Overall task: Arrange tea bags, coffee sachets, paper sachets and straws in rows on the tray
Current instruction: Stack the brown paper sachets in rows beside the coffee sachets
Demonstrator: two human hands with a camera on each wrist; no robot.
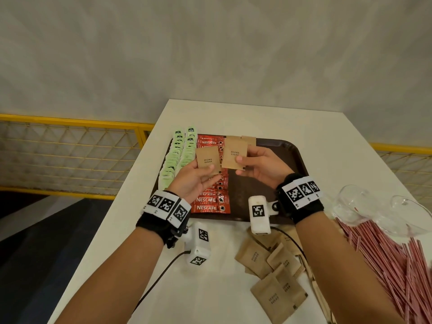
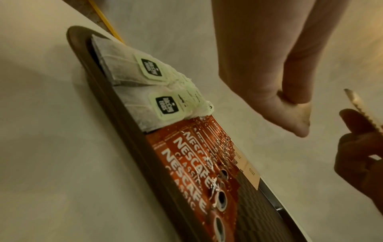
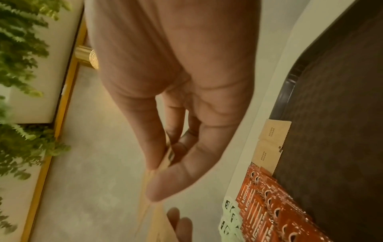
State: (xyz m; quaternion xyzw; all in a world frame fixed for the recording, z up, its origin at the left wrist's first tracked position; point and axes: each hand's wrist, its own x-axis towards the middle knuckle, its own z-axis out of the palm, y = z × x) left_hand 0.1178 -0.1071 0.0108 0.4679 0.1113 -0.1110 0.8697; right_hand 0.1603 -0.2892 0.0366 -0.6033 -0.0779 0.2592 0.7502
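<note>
Each hand is pinching one brown sachet above the tray (image 1: 295,152), the left hand (image 1: 196,177) hovering over the coffee row (image 1: 211,203), the right hand (image 1: 261,165) sitting nearer the started sachet row (image 1: 247,139) lying just beyond it, running toward the person.

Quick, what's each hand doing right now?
Left hand: pinching a brown sugar sachet above the tray.
Right hand: pinching another brown sugar sachet, also above the tray.
</note>
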